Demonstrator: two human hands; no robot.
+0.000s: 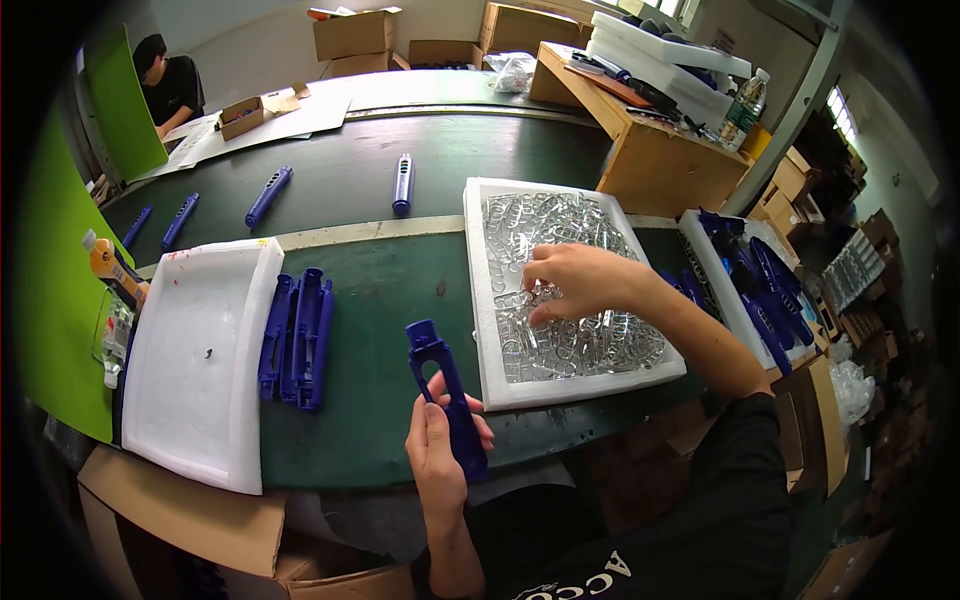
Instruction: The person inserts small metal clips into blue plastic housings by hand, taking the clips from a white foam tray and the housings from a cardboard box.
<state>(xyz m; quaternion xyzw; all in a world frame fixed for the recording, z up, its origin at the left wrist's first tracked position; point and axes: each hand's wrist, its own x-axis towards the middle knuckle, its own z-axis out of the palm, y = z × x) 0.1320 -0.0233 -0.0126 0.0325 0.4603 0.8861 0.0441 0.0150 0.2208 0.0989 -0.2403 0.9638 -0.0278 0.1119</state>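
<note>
My left hand (436, 455) is wrapped round a blue plastic housing (462, 432), a long hollow shell with an oval opening near its upper end. It is held tilted above the front of the green table. Over the white foam tray (483, 330), my right hand (585, 283) reaches down with curled fingers, the thumb apart from the fingertips. Bent shiny metal wire clips (560, 350) fill this tray, and the fingers are at their surface. Whether a fingertip touches a clip cannot be made out.
Several blue housings (297, 340) lie beside another foam tray (190, 350) at left. Blue tool-shaped pieces (403, 185) are spaced along the dark belt (340, 170). More blue parts fill a box (765, 290) at right. A person (172, 85) sits far left.
</note>
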